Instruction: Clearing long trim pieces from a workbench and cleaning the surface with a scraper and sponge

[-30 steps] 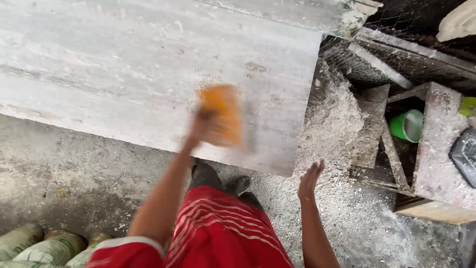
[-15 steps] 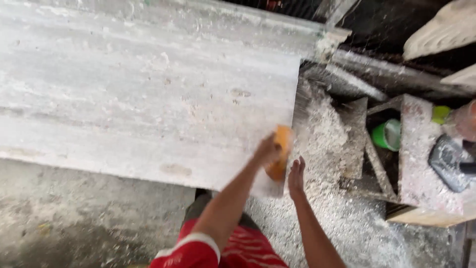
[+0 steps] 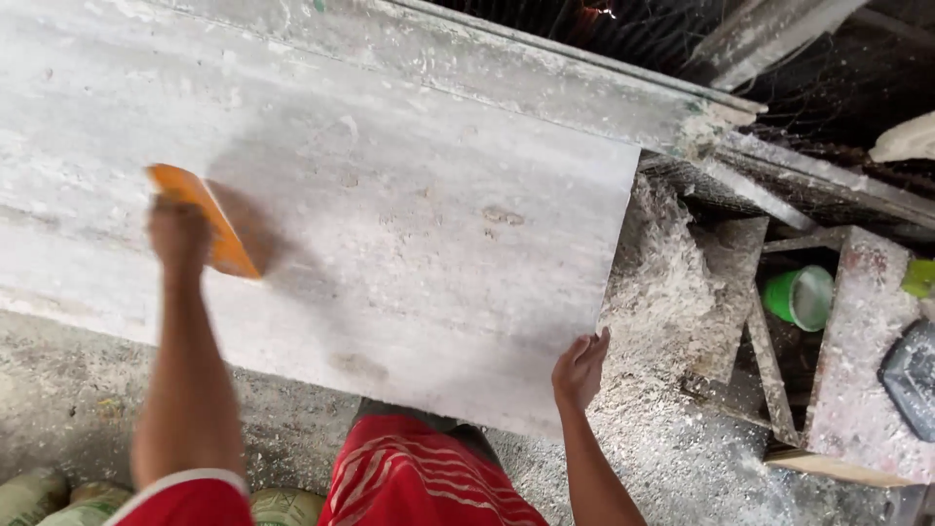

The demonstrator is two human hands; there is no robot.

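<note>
Slab (image 3: 419, 224): scraper (image 3: 200, 219) now far left

The left hand (image 3: 179, 237) and the orange scraper (image 3: 200, 216) it grips are motion-blurred; its fingers hide the scraper's middle. The grey slab (image 3: 409, 224) runs off at nine o'clock. At three o'clock, a dark object (image 3: 911, 375) is cut off, unidentifiable.
</note>
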